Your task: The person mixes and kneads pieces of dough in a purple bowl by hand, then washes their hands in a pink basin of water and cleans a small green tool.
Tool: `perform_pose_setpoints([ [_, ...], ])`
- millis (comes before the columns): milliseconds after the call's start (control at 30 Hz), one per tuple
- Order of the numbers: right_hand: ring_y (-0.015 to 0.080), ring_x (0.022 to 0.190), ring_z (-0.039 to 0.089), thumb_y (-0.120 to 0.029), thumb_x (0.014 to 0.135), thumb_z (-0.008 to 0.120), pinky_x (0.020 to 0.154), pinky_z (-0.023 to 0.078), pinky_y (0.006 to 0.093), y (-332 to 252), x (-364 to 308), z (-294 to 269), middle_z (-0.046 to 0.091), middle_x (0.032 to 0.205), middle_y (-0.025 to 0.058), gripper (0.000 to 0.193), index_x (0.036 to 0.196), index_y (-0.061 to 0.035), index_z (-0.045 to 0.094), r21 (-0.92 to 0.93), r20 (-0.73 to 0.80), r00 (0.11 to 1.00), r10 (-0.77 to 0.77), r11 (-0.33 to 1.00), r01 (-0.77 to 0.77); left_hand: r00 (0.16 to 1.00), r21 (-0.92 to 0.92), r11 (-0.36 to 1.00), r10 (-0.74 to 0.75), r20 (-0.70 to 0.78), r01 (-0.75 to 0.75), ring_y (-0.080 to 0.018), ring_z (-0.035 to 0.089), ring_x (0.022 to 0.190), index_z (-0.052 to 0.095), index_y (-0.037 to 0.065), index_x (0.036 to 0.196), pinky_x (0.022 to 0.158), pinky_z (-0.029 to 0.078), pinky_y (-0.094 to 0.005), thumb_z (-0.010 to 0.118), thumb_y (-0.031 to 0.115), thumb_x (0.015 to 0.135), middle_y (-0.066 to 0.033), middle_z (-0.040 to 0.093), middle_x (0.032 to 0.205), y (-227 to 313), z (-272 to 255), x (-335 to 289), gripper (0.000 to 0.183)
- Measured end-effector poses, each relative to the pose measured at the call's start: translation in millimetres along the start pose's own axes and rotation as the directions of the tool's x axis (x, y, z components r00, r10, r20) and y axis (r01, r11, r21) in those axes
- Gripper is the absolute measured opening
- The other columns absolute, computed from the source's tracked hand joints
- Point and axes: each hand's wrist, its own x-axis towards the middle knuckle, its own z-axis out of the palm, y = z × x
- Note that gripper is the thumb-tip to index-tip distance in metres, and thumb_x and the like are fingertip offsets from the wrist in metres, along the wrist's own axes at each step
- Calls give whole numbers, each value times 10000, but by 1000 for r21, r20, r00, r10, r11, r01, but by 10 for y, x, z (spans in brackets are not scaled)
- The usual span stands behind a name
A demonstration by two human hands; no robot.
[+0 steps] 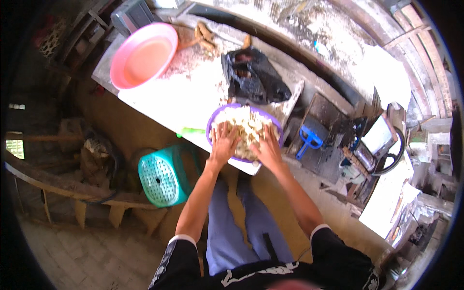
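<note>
A purple basin (209, 129) heaped with pale chopped pieces (245, 116) stands at the near edge of a light worktop (162, 106). My left hand (224, 146) lies on the left part of the heap, palm down and fingers spread. On the right part rests my right hand (267, 151), its fingers stretched out and partly sunk among the pieces. Neither hand is closed around anything I can see. Just left of the basin is a bright green object (194, 131), its shape washed out by glare. A crumpled black plastic bag (256, 79) sits beyond the basin.
A pink basin (121, 63) stands at the worktop's far left, near brown root-like pieces (205, 35). A teal plastic stool (162, 179) is on the floor at left. A blue handled item (309, 138) lies to the right, beside dark clutter.
</note>
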Motion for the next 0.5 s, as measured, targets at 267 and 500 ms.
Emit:
perform_pose_setpoints([
  [267, 362, 1199, 269, -43, 641, 623, 981, 261, 414, -598, -137, -711, 271, 1295, 197, 566, 1167, -3, 418, 157, 25, 998, -62, 986, 58, 988, -670, 740, -138, -66, 59, -209, 576, 842, 561, 4, 1010, 728, 439, -313, 589, 179, 787, -144, 597, 912, 836, -656, -253, 284],
  [500, 327, 1234, 232, 50, 620, 575, 987, 253, 370, -928, -297, -1242, 227, 1336, 169, 682, 1253, -63, 346, 340, -19, 993, -117, 933, 116, 856, -843, 433, -513, 58, 317, -90, 547, 703, 606, 2, 850, 655, 426, -216, 595, 98, 771, -60, 615, 753, 1183, -1024, -487, 125],
])
